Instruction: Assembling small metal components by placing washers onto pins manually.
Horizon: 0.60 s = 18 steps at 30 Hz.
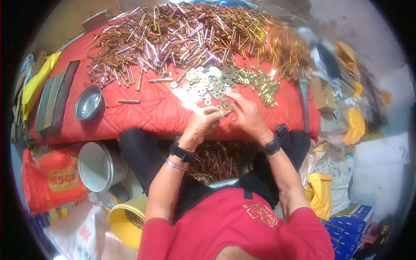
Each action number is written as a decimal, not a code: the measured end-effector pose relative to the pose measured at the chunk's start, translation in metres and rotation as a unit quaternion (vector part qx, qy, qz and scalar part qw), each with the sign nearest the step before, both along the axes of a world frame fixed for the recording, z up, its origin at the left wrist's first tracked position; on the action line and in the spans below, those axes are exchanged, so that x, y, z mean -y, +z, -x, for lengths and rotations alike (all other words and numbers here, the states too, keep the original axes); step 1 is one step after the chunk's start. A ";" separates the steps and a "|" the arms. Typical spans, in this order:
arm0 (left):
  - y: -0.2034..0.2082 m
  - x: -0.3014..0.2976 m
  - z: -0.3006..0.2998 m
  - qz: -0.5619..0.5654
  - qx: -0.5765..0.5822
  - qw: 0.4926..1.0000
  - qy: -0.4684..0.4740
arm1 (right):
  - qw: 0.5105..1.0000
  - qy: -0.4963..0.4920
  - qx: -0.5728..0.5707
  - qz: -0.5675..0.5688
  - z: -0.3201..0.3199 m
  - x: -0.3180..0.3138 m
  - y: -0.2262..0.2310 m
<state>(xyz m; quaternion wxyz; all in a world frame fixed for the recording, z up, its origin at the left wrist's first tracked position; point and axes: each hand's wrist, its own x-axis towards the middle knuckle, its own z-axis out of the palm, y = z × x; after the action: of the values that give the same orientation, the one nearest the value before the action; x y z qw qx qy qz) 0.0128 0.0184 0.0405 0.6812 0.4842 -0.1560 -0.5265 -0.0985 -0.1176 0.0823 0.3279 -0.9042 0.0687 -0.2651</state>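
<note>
My left hand [203, 123] is closed in a pinch on a slim metal bolt [227, 112]; only its end shows past the fingertips. Close by on the right, my right hand [248, 113] has its fingers stretched over the near edge of a pile of flat round washers [200, 86], thumb apart near the bolt. Whether a washer sits under those fingertips is hidden. Small brass-coloured nuts [265, 86] lie right of the washers. Behind them spreads a large heap of long coppery bolts [173, 37], all on a red quilted cloth [160, 117].
A metal bowl [88, 103] and a loose bolt [129, 101] lie at the left of the cloth. Below left stand a pale bucket [96, 167] and a yellow bucket [123, 225] with small metal parts. More bolts [216, 164] lie beneath, between my legs. Blue boxes [351, 229] are stacked lower right.
</note>
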 end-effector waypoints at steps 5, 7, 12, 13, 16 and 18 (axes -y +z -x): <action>-0.002 0.001 -0.003 0.013 0.010 1.000 -0.010 | 0.995 -0.010 -0.009 -0.097 0.000 0.002 0.002; 0.000 0.000 -0.003 0.009 0.009 1.000 -0.016 | 0.999 0.026 0.040 -0.023 -0.001 0.002 -0.003; 0.002 0.000 -0.005 0.008 -0.016 0.999 -0.033 | 0.997 -0.045 -0.007 -0.059 0.001 0.005 -0.004; 0.002 -0.001 -0.006 0.004 -0.010 0.999 -0.034 | 0.999 -0.020 0.020 -0.036 -0.001 0.004 -0.005; 0.008 0.000 -0.003 -0.011 -0.011 0.999 -0.047 | 0.999 0.010 0.020 -0.038 0.000 0.009 -0.011; 0.008 0.003 -0.004 -0.019 -0.020 0.999 -0.042 | 0.998 -0.034 -0.008 -0.045 0.001 0.013 -0.012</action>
<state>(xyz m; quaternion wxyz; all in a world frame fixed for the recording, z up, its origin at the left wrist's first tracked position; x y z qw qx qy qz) 0.0171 0.0157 0.0481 0.6520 0.4799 -0.1526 -0.5669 -0.0998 -0.1302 0.0705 0.3587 -0.8876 0.1139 -0.2655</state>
